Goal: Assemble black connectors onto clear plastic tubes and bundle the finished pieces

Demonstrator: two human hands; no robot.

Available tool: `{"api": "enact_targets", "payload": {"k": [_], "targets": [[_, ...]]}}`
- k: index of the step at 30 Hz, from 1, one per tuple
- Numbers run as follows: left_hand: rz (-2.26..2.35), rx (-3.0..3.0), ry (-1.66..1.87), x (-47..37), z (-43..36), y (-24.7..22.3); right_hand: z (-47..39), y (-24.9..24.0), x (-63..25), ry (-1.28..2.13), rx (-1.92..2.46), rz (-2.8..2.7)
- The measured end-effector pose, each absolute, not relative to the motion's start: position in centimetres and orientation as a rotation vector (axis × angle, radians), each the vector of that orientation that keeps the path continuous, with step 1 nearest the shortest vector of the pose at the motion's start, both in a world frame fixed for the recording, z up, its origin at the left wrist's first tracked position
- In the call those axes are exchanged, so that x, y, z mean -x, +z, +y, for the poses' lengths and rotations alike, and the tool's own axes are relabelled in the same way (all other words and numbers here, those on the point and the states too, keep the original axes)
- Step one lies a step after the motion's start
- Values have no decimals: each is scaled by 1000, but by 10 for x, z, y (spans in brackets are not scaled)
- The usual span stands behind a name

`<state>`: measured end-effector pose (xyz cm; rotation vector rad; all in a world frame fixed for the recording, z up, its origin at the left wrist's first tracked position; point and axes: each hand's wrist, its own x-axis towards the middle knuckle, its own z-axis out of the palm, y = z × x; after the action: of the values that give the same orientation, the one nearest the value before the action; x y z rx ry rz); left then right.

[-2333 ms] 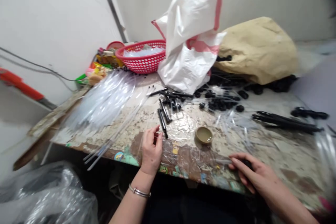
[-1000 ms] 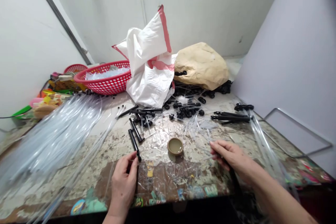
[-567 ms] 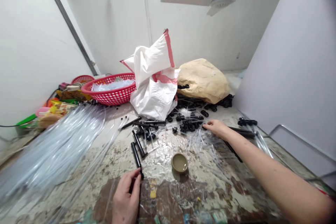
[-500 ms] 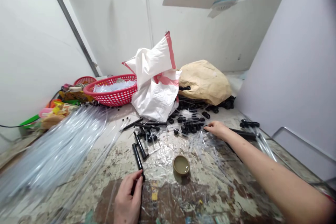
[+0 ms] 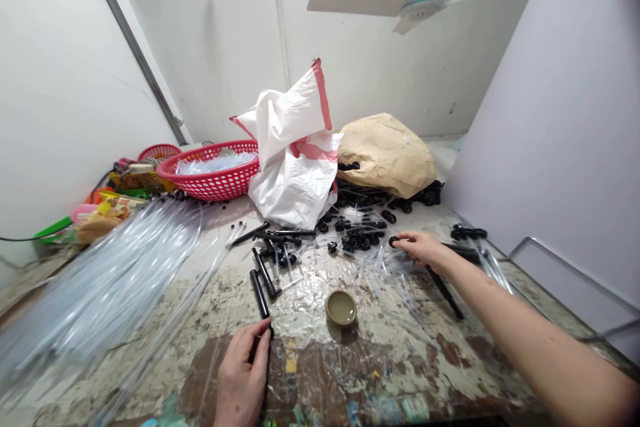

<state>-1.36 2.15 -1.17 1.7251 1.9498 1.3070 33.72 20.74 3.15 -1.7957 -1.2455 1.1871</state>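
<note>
My left hand [image 5: 246, 367], near the front edge, pinches the lower end of a black tube [image 5: 260, 295] that points away from me. Just beyond it lies a second black tube [image 5: 265, 272]. Out to the right, my right hand [image 5: 419, 247] has its fingertips closed on a small black ring [image 5: 394, 241], beside a pile of black parts [image 5: 361, 239] and thin clear tubes. Between the hands stands a small round bowl [image 5: 341, 309] with liquid in it.
Long clear tubes [image 5: 125, 267] spread over the left side. Behind are a red basket [image 5: 215, 183], a white sack [image 5: 295, 180] and a brown paper bag [image 5: 387, 153]. A black rod [image 5: 445, 292] lies under my right forearm. A ceiling fan [image 5: 424, 5] hangs above.
My right hand has lifted slightly from the pile's edge, and a black ring now shows at its fingertips. My left hand keeps its pinch. The view has shifted slightly.
</note>
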Motion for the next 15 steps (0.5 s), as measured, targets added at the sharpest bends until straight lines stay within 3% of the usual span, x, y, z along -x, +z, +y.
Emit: {"api": "enact_targets", "payload": {"k": [8,15], "targets": [[1946,-1705,1307,11,19,-9,196,54,-330,1319,1549,-1258],[1887,-1659,1380,13,17,-8,147,84,-310,1158,1457,-1557]]}}
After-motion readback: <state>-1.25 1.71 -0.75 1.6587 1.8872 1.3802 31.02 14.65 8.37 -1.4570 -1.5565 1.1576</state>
